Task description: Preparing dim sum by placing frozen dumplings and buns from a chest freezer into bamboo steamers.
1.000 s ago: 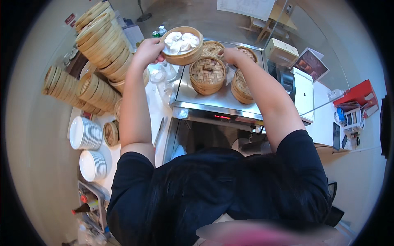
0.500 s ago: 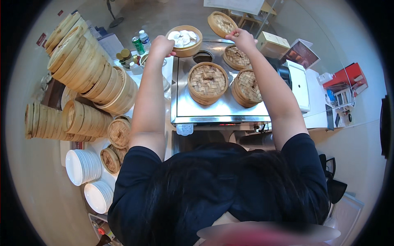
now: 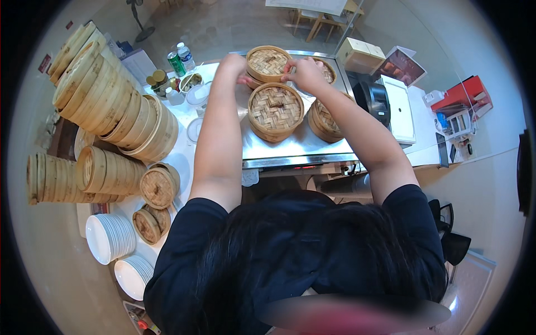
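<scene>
At the far side of the steel steaming counter [image 3: 329, 146], my left hand [image 3: 235, 68] grips the left side of a bamboo steamer basket [image 3: 254, 84]. A woven bamboo lid [image 3: 269, 60] sits over that basket, slightly tilted, and hides whatever is inside. The fingers of my right hand [image 3: 308, 73] are closed on the lid's right edge. Directly nearer stands a lidded bamboo steamer [image 3: 276, 111]. To its right is another lidded steamer [image 3: 325, 120], partly covered by my right forearm. Behind my right hand a further steamer [image 3: 329, 71] shows only in part.
Tall stacks of bamboo steamers [image 3: 95, 92] lean at the left. Below them are stacked white plates [image 3: 109, 239]. A green can [image 3: 176, 64] and a water bottle [image 3: 185, 56] stand at the back left. On the right are a black appliance [image 3: 373, 101] and a red box [image 3: 462, 96].
The basket of white dumplings has come down onto the counter, where the round opening was. My right hand has brought the lid left and over it, and the dumplings are now covered.
</scene>
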The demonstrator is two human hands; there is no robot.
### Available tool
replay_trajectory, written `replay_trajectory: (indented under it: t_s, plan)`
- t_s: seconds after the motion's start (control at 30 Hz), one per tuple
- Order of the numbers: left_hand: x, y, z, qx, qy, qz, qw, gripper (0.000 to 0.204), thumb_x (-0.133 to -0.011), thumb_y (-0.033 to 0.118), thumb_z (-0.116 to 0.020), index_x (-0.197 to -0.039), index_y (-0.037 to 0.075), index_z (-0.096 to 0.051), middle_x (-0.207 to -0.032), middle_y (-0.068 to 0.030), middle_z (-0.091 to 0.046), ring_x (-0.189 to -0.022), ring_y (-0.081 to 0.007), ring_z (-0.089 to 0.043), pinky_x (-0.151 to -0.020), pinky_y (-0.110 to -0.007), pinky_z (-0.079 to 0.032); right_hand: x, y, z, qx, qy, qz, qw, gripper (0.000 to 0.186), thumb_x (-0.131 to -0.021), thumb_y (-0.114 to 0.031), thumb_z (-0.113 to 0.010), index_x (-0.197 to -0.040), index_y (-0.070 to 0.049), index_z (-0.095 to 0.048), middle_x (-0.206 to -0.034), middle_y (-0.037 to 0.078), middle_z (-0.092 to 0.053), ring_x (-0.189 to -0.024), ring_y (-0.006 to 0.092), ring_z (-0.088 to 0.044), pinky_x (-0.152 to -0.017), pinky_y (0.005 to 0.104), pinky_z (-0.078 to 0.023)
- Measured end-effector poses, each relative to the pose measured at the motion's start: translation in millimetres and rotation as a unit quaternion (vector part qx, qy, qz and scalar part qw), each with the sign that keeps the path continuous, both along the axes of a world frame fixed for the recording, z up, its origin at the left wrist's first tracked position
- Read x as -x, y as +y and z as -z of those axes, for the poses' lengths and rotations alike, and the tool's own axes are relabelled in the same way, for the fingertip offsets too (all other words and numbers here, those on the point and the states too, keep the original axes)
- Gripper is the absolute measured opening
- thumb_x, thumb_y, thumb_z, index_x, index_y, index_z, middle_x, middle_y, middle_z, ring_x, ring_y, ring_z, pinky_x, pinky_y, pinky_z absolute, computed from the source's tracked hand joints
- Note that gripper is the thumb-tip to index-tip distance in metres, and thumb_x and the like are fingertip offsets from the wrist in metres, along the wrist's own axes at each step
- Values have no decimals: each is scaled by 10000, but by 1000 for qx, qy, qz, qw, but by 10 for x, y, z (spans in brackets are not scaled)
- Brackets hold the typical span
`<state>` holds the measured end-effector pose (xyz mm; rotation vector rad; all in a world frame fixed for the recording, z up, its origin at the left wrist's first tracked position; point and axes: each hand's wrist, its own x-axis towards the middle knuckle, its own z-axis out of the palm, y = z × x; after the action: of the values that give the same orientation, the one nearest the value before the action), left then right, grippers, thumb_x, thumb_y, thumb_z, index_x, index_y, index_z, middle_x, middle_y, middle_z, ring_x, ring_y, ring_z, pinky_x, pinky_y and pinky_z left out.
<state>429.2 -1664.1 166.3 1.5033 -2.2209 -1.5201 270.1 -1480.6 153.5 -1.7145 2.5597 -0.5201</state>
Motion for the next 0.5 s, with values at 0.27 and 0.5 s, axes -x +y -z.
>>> replay_trajectory:
  t_s: [0.27,0.5]
  plan:
    - [145,-36,73,214,-130,60,966,359,-966,160,-566,-1264,57,-737,-1301,-199,-705,-1214,-327,-685,-981,-431,-560,-158,-50,-85,-31,73,-13,997,328,-817,-511,-808,-970,-222,-789,-989,73,-765,-1147,310,-599,-927,478,-362]
    - [176,204,196,313,-118,67,940,331,-978,125,-562,-1244,38,-739,-1324,-192,-694,-1214,-346,-680,-1001,-430,-563,-152,-76,-147,-71,30,-13,997,370,-827,-540,-798,-982,-204,-793,-1004,87,-770,-1089,294,-672,-937,511,-390]
